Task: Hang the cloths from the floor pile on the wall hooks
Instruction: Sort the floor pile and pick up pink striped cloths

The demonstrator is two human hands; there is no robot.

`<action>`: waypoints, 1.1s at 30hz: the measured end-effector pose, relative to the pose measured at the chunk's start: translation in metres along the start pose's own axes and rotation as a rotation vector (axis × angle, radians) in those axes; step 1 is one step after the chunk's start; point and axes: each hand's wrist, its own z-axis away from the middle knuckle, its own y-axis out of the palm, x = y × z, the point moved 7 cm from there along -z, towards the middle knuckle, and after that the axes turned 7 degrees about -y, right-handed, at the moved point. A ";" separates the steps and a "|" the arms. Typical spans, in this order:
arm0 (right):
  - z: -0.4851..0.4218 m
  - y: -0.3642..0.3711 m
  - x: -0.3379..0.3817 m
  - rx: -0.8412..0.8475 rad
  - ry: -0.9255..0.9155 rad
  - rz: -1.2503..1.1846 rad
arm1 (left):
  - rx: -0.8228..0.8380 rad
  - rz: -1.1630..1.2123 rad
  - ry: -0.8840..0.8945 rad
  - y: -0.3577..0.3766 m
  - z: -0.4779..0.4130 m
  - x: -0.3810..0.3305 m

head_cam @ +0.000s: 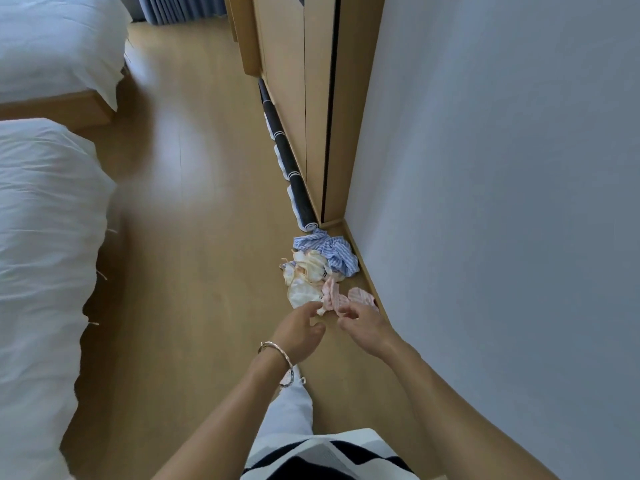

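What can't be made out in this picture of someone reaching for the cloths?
Wall hooks: none in the head view; the wall runs past the frame edges.
Pink cloth: its near edge hides behind the left hand and right hand; contact unclear.
Pile: crumpled, cloth count unclear.

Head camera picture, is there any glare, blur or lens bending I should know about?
Head view: a pale glare patch lies on the wood floor. Head view: the wide lens bows the wall and the wardrobe edge. Head view: all is slightly soft, the cloth pile, left hand and right hand included.
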 end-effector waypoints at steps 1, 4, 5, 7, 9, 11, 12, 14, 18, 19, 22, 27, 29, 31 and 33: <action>-0.011 -0.012 0.002 -0.027 0.015 -0.001 | 0.018 -0.002 0.019 -0.004 -0.015 -0.008; -0.042 -0.048 0.008 -0.118 0.073 -0.009 | 0.060 -0.033 0.066 -0.022 -0.060 -0.029; -0.051 -0.056 0.010 -0.143 0.096 -0.021 | 0.073 -0.046 0.073 -0.029 -0.074 -0.034; -0.068 -0.070 0.017 -0.180 0.115 -0.059 | 0.096 -0.086 0.086 -0.042 -0.104 -0.046; -0.087 -0.081 0.020 -0.199 0.131 -0.095 | 0.096 -0.116 0.116 -0.055 -0.134 -0.060; -0.096 -0.085 0.016 -0.176 0.182 -0.111 | 0.117 -0.127 0.126 -0.058 -0.150 -0.071; -0.100 -0.087 0.011 -0.176 0.206 -0.117 | 0.136 -0.137 0.127 -0.056 -0.156 -0.075; -0.111 -0.098 0.002 -0.199 0.229 -0.115 | 0.173 -0.170 0.136 -0.051 -0.169 -0.085; -0.136 -0.114 -0.010 -0.163 0.244 -0.124 | 0.204 -0.173 0.093 -0.041 -0.192 -0.094; -0.144 -0.115 -0.013 -0.148 0.237 -0.124 | 0.203 -0.170 0.073 -0.039 -0.196 -0.094; -0.164 -0.122 -0.018 -0.088 0.218 -0.095 | 0.196 -0.141 0.006 -0.035 -0.206 -0.097; -0.204 -0.151 -0.026 0.059 0.131 -0.043 | 0.092 -0.034 -0.119 -0.036 -0.222 -0.112; -0.220 -0.163 -0.029 0.112 0.103 -0.003 | 0.064 0.010 -0.154 -0.031 -0.227 -0.119; -0.235 -0.170 -0.033 0.162 0.088 0.036 | 0.062 0.043 -0.188 -0.023 -0.233 -0.122; -0.247 -0.168 -0.032 0.216 0.077 0.042 | 0.068 0.059 -0.234 -0.014 -0.237 -0.120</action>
